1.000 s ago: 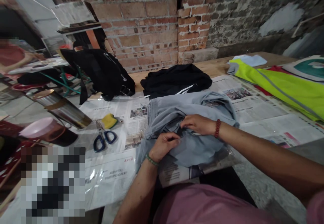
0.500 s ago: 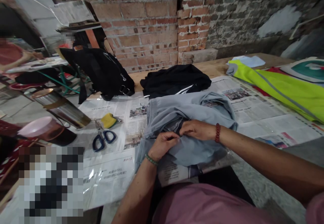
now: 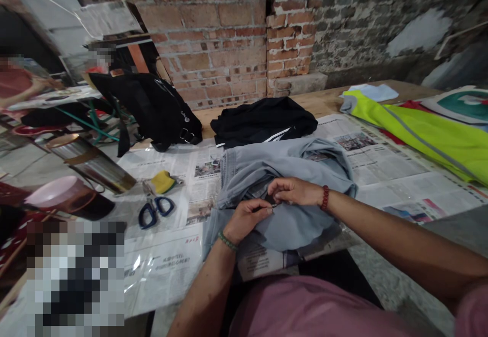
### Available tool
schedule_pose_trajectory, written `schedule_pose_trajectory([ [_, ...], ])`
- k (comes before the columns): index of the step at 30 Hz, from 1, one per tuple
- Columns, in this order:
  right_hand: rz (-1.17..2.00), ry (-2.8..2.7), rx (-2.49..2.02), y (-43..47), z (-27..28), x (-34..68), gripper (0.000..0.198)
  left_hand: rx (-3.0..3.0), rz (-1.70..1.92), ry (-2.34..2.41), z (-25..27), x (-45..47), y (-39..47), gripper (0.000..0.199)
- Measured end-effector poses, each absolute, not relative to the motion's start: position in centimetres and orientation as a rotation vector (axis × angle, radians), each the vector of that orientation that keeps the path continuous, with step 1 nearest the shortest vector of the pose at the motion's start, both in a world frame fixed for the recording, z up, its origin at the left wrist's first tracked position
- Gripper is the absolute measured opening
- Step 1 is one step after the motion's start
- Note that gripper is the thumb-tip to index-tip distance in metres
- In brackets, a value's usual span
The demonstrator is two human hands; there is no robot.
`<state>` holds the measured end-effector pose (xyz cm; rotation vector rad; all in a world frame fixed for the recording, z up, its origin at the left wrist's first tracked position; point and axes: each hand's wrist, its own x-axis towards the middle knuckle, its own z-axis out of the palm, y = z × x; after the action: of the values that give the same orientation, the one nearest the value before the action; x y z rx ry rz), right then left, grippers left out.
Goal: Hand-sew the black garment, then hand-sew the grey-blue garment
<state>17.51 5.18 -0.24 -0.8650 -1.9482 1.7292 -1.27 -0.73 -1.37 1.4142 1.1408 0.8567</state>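
Note:
A grey-blue garment [image 3: 305, 230], which looks like a pair of trousers, lies bunched on the newspaper-covered table in front of me. My left hand [image 3: 246, 217], with a green bead bracelet at the wrist, pinches a fold of its cloth between thumb and fingers. Just to the right, my right hand [image 3: 293, 191] is over the same spot, its fingers bent and thumb tip close to the index finger. A red bead bracelet circles that wrist. Whatever small thing the right fingertips may hold is too small to make out.
Blue-handled scissors [image 3: 156, 210] and a yellow object [image 3: 163, 181] lie left, near a steel flask [image 3: 91, 164] and a pink-lidded jar [image 3: 70, 197]. Behind are a black bag [image 3: 152, 111] and black clothing [image 3: 263, 118]. A hi-vis garment [image 3: 415, 133] and an iron [image 3: 461, 104] are right. Someone sits far left.
My right hand has shifted slightly up and left, and its fingers have turned and come closer together. The left hand keeps its pinch on the cloth almost unmoved.

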Motion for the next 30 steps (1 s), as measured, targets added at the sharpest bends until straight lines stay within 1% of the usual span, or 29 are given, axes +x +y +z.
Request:
schedule_pose_trajectory([
  [3, 1.786, -1.886, -0.829, 4.9, -0.3, 17.2, 0.017, 1.415, 0.875, 1.138, -1.4, -1.2, -0.7, 0.016],
  [7, 1.71, -1.963, -0.78, 4.4, -0.2, 16.7, 0.022, 1.409, 0.927, 1.153, -1.5, -1.2, -0.6, 0.015],
  [9, 1.57, -2.082, -0.793, 4.3, 0.0, 16.7, 0.027, 1.382, 0.915, 1.158, -1.5, -1.2, -0.6, 0.017],
  [11, 1.313, -2.175, -0.845, 4.4, 0.4, 16.9, 0.03, 1.335, 0.882, 1.152, -1.4, -1.2, -0.6, 0.019],
  [14, 0.903, -2.168, -0.905, 3.9, 1.1, 17.5, 0.027, 1.243, 0.859, 1.139, -1.2, -1.3, -0.6, 0.022],
  [16, 0.756, -2.137, -0.879, 3.1, 1.3, 18.0, 0.023, 1.182, 0.86, 1.133, -1.1, -1.3, -0.7, 0.023],
  [18, 0.682, -2.14, -0.825, 2.0, 1.0, 18.3, 0.021, 1.131, 0.859, 1.125, -1.0, -1.2, -0.7, 0.025],
  [22, 0.599, -2.164, -0.781, 0.3, -0.6, 17.8, 0.023, 1.085, 0.848, 1.112, -1.1, -1.2, -0.6, 0.026],
  [27, 0.493, -2.122, -0.802, 0.2, -1.8, 16.5, 0.01, 1.134, 0.866, 1.106, -1.2, -1.2, -0.5, 0.025],
  [30, 0.435, -2.146, -0.82, 0.2, -2.0, 16.0, 0.01, 1.165, 0.883, 1.108, -1.2, -1.3, -0.5, 0.025],
])
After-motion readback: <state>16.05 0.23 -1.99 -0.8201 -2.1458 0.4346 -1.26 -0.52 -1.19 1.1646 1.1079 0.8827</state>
